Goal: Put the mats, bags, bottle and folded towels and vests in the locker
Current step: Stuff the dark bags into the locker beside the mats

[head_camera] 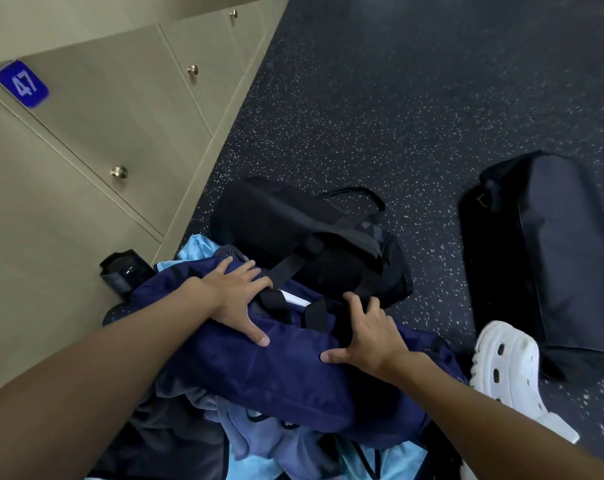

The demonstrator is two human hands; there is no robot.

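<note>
A navy duffel bag (276, 368) lies on the floor on top of a heap of light blue and grey cloth (259, 441). My left hand (239, 299) rests spread on the bag's top left, fingers straight. My right hand (366, 337) lies on its right side, fingers at the black strap. A black duffel bag (293, 223) sits just beyond it. A long dark mat bag (550, 258) lies to the right. A dark bottle (123, 271) stands against the lockers at the left.
Beige locker doors (96, 133) with round knobs fill the left side, one marked 47 (22, 84); all in view are closed. A white clog (508, 372) is on the speckled dark floor (380, 98) at my right.
</note>
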